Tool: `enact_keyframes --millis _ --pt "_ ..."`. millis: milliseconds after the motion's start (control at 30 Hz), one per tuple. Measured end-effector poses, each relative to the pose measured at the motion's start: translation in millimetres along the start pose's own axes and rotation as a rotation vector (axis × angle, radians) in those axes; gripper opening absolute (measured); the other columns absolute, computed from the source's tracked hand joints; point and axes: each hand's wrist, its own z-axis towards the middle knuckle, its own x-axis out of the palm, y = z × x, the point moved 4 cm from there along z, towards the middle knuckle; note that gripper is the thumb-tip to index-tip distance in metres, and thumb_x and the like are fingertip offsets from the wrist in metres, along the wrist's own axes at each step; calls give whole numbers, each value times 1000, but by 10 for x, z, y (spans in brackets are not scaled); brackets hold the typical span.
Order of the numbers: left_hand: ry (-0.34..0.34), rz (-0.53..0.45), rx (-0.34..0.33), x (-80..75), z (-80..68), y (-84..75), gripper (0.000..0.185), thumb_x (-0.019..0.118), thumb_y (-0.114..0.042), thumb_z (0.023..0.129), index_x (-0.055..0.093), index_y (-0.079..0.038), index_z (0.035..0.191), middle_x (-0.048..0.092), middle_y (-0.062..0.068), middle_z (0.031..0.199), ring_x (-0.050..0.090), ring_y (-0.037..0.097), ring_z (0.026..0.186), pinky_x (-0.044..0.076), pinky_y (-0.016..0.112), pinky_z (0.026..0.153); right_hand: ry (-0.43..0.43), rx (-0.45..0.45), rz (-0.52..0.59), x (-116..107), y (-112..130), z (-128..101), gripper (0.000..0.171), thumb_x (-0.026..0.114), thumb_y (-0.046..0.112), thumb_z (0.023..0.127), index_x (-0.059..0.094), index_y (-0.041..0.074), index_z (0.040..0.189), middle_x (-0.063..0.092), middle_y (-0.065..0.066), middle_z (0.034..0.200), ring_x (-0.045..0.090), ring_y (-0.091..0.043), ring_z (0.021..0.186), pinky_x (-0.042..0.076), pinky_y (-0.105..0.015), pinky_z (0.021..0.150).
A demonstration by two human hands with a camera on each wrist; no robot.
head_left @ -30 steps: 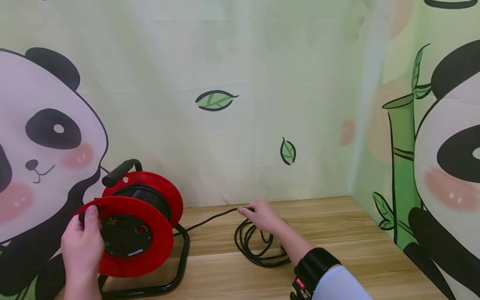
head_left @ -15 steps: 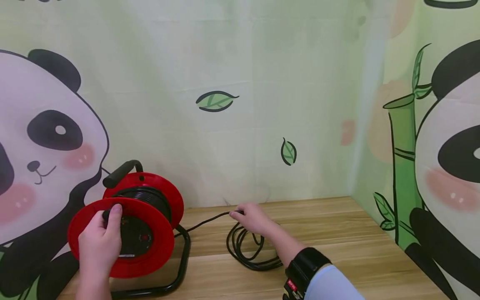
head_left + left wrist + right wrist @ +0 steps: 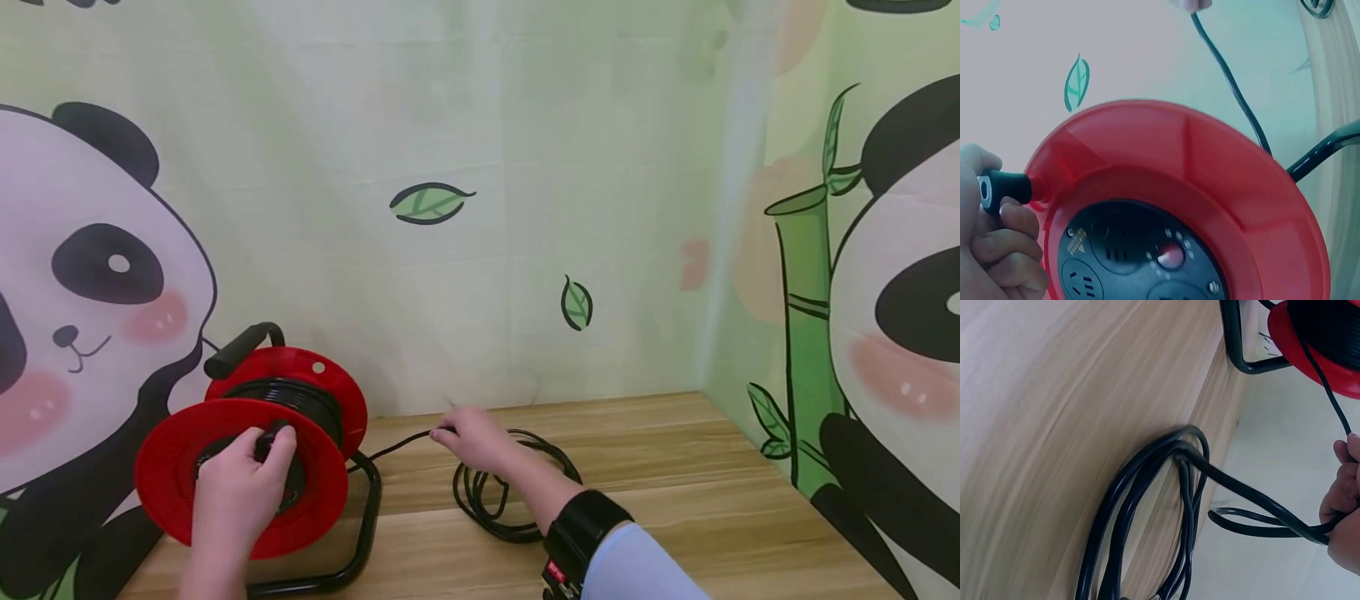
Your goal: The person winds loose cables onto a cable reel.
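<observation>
**A:** Head view first: where are your hands?

**B:** Your left hand (image 3: 240, 479) sits on the front face of the red cable reel (image 3: 251, 454), fingers curled around the small black crank knob (image 3: 268, 442). Your right hand (image 3: 476, 440) pinches the black cable (image 3: 393, 446) just right of the reel, with the loose coil (image 3: 498, 500) lying on the wooden table (image 3: 675, 500) under and behind your fingers.

**A:** And the left wrist view?

**B:** Your fingers (image 3: 1007, 240) wrap the knob (image 3: 1007, 187), which juts from the rim of the reel (image 3: 1210, 187) just beside them. The socket panel (image 3: 1141, 256) is to the right of your fingers. The cable (image 3: 1229, 81) runs away above the reel.

**A:** Right wrist view?

**B:** Your fingers (image 3: 1344, 494) close around the cable (image 3: 1254, 494), gripping it. From them one stretch rises to the reel (image 3: 1316, 344); the other drops to the coil (image 3: 1141, 512) lying on the table (image 3: 1054, 425), well apart from the reel's black frame (image 3: 1241, 337).
</observation>
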Motion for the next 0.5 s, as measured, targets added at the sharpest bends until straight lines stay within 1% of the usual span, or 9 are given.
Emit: enact_keyframes --millis 100,233,367,433,500 --pt "66 5 -14 52 -15 -18 44 47 -41 104 52 -11 73 50 6 59 48 25 62 38 35 57 19 -7 -38 64 52 31 22 59 27 105 74 12 100 54 6 69 47 -8 59 41 -25 60" --pt "140 21 -15 127 -32 -52 43 47 -37 103 51 -10 70 50 6 58 48 25 62 39 35 59 34 -6 -56 133 111 68 23 59 29 105 75 12 105 64 3 76 50 -7 62 44 -25 63" --pt "172 100 -24 192 -58 -91 42 48 -37 100 53 -11 67 53 4 57 50 24 59 42 35 58 41 -14 -75 181 172 98 22 60 27 104 76 13 107 68 5 84 56 -5 70 48 -26 70" --pt "174 150 -18 207 -71 -104 44 49 -39 100 55 -11 67 55 3 57 51 23 57 44 36 57 42 -21 -92 199 200 113 22 60 28 104 76 13 107 69 7 88 59 -4 75 50 -26 74" --pt "176 177 -14 208 -78 -106 45 50 -41 100 57 -11 66 56 3 58 51 24 56 46 38 57 43 -32 -109 219 226 129 22 60 29 104 77 14 106 69 9 89 60 -3 78 51 -26 76"
